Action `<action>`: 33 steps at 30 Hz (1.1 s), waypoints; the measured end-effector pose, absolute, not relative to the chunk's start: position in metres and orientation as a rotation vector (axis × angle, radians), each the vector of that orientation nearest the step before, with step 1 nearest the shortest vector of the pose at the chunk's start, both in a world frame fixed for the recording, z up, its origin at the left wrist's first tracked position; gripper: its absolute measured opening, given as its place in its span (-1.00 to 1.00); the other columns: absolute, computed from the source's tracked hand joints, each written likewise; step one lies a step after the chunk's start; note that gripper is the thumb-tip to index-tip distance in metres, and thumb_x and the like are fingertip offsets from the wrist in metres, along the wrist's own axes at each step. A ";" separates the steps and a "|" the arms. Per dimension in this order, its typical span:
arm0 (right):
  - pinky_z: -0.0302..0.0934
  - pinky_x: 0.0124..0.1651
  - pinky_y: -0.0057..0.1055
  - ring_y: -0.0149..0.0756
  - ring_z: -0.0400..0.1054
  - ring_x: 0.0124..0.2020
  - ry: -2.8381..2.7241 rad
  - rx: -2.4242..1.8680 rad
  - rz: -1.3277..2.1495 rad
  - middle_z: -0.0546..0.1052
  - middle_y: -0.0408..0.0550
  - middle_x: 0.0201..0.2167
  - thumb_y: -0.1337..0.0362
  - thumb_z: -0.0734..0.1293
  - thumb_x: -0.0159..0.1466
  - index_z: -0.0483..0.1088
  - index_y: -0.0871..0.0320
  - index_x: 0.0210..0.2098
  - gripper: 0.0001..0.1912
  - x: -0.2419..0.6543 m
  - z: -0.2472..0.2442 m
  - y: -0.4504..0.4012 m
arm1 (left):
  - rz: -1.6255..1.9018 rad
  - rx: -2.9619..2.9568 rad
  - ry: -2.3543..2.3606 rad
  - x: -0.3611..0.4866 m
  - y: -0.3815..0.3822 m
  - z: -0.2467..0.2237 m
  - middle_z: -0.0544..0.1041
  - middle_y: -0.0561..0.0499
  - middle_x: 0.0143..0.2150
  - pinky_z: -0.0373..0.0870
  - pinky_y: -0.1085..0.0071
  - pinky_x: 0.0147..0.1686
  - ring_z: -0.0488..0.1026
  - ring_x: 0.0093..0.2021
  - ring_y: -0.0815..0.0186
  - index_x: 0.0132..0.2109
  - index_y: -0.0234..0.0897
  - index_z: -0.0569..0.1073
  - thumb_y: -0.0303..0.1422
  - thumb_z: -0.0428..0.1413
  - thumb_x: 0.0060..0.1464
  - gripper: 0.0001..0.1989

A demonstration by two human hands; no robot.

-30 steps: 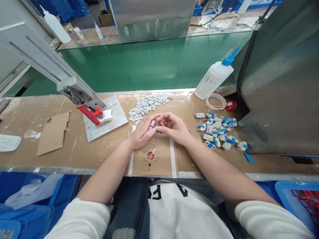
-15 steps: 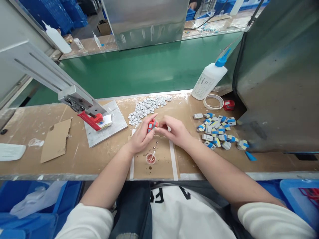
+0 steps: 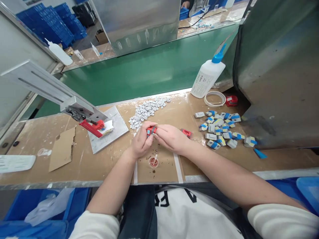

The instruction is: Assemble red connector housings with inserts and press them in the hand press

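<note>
My left hand is closed around a small red block-like piece with light-blue panes and a grey band, possibly a toy vehicle. The fingers of my right hand are pinched against its right side, hiding that end. Another red piece with a hollow lies on the table just behind my right wrist. Below the hands stands a small round cup of reddish liquid with a pale stick in it. Dark drops dot the cardboard around the cup. Beyond the hands is a heap of small grey-white tiles.
On the right lie several grey blocks with blue and yellow parts, a tape roll and a white squeeze bottle. To the left stands a red-handled clamp over a metal plate, near a cardboard scrap.
My right fingers have closed in on the red piece, and the hand now lies flatter over its right side. A second red piece now shows by my right wrist. The camera view has tilted.
</note>
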State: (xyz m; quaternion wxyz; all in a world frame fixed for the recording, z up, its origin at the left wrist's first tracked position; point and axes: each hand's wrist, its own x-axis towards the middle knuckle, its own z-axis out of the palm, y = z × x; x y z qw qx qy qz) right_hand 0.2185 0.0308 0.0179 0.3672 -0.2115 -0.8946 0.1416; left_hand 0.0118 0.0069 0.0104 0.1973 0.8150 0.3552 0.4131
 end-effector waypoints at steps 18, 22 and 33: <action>0.14 -0.22 -0.33 -0.25 0.32 -0.28 -2.245 -0.780 0.675 0.47 -0.05 -0.27 0.23 0.09 0.59 0.23 0.07 -0.24 -0.75 0.216 0.019 0.027 | 1.035 2.049 1.126 0.014 0.008 0.010 0.42 -0.14 0.08 0.45 0.17 0.02 0.43 -0.01 0.13 0.27 -0.19 0.23 -0.17 -0.09 0.41 -0.61; 0.05 -0.29 -0.34 -0.24 0.35 -0.27 -2.324 -0.859 0.597 0.51 -0.03 -0.24 0.22 0.14 0.56 0.24 0.07 -0.22 -0.80 0.216 0.017 0.027 | 1.016 2.004 1.128 0.011 0.009 0.008 0.42 -0.15 0.10 0.45 0.16 0.05 0.43 0.02 0.12 0.27 -0.19 0.23 -0.19 -0.06 0.39 -0.60; 0.08 -0.28 -0.36 -0.25 0.32 -0.32 -2.242 -0.929 0.774 0.49 -0.07 -0.27 0.25 0.16 0.52 0.23 0.07 -0.21 -0.86 0.212 0.011 0.024 | 0.985 2.071 1.187 0.014 0.006 0.011 0.43 -0.19 0.15 0.43 0.16 0.13 0.44 0.09 0.11 0.27 -0.23 0.19 -0.29 -0.03 0.35 -0.60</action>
